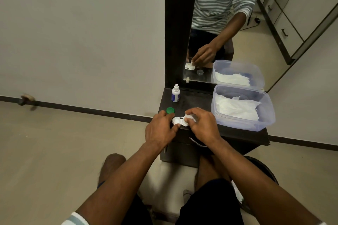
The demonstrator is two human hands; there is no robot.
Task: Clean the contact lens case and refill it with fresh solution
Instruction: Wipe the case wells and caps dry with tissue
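A white contact lens case [178, 121] lies uncapped near the front edge of a dark dresser top [197, 98]. My left hand [161, 129] holds the case's left end between thumb and fingers. My right hand [202, 124] pinches a small white tissue wad [189, 117] and presses it into the case's right well. A green cap [170, 110] stands just behind my left fingers. The solution bottle [176, 93], white with a blue label, stands upright at the back left, capped.
A clear plastic tub [243, 124] with white tissues fills the right of the dresser top. A mirror [228, 14] rises behind and reflects my hands. A drawer handle [196, 143] sits below the front edge. My knees are under the dresser; floor lies to the left.
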